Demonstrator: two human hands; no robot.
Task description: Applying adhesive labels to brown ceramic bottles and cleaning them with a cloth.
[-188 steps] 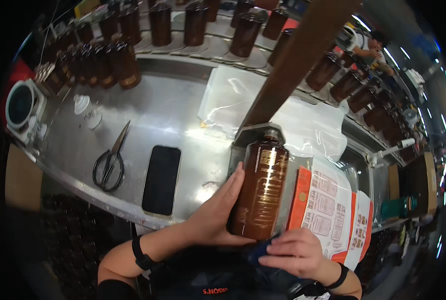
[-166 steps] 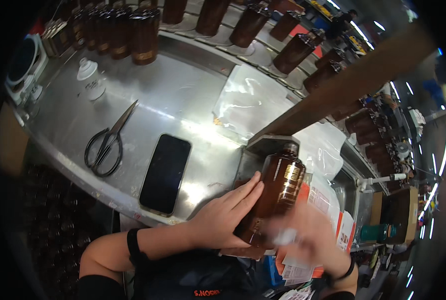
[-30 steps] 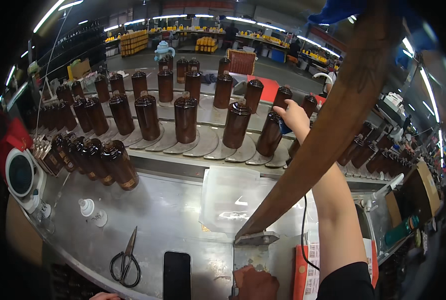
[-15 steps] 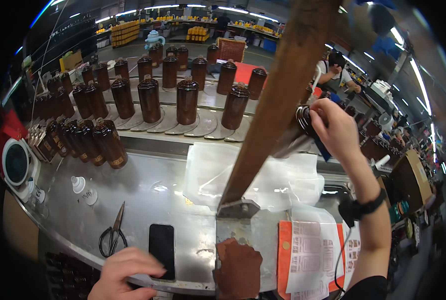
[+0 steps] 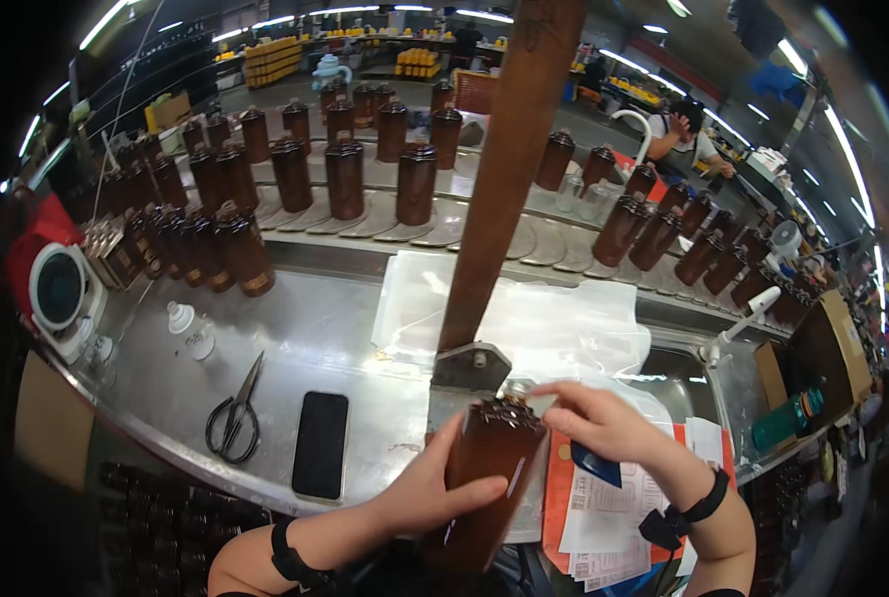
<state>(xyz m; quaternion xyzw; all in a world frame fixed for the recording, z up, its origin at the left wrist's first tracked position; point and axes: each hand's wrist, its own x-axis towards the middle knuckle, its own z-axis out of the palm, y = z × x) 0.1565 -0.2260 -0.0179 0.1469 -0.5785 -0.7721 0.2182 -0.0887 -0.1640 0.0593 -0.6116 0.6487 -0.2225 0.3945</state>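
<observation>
Gripping a tall brown bottle (image 5: 489, 468) low at the near edge of the steel tabletop (image 5: 345, 348), left hand (image 5: 435, 488) wrapped round its side, fingers spread along the glass. Hovered over its dark cap, right hand (image 5: 599, 423), fingertips pinched at the bottle's top, a dark blue flat piece (image 5: 596, 466) tucked beneath the palm; whether that piece was actually clutched could not be told.

Differed sharply from half a second earlier: right arm then stretched up toward the angled rack of bottles (image 5: 654, 234) at the far right, left hand then low and free near the black phone (image 5: 321, 443). Now both hands drawn in close together on one bottle, upright and slightly tilted, just in front of the grey bracket (image 5: 472, 366) at the foot of the brown post (image 5: 509, 169).

Judged from that: one bottle fetched from the line and brought to the near work spot, handling now centred on its cap.

Lay untouched to the left: scissors (image 5: 233, 418), phone, small white squeeze bottle (image 5: 192, 330). Lay under the right wrist: printed orange-and-white sheets (image 5: 604, 507). Spread behind the post: clear plastic sheeting (image 5: 554, 328).
</observation>
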